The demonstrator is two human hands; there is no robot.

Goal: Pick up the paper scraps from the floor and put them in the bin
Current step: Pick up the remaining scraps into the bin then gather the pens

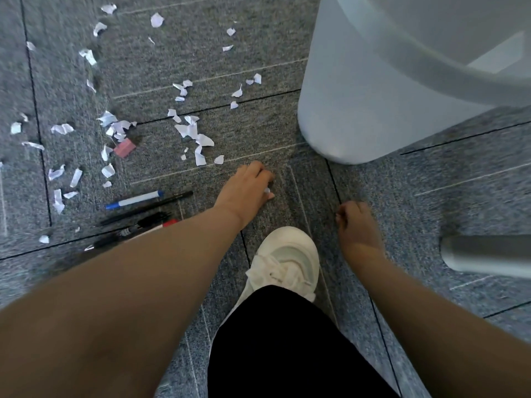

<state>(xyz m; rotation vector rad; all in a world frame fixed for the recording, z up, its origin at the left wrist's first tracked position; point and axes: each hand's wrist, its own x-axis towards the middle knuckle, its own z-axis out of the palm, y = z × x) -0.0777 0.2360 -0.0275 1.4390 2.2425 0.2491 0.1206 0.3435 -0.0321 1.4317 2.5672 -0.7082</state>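
Note:
Several white paper scraps (193,130) lie scattered over the grey carpet, mostly left and ahead of me. A pale translucent bin (359,90) stands upright at the upper right. My left hand (247,188) is low over the carpet just in front of the bin, its fingers curled around a small white paper scrap (267,191) that peeks out at the fingertips. My right hand (356,222) hangs near the floor to the right, fingers loosely curled, nothing visible in it.
A pink eraser (124,147) lies among the scraps. Several pens (135,200) lie on the carpet left of my left forearm. My white shoe (287,259) and black trouser leg are between my arms. A grey chair leg (485,255) juts in at the right.

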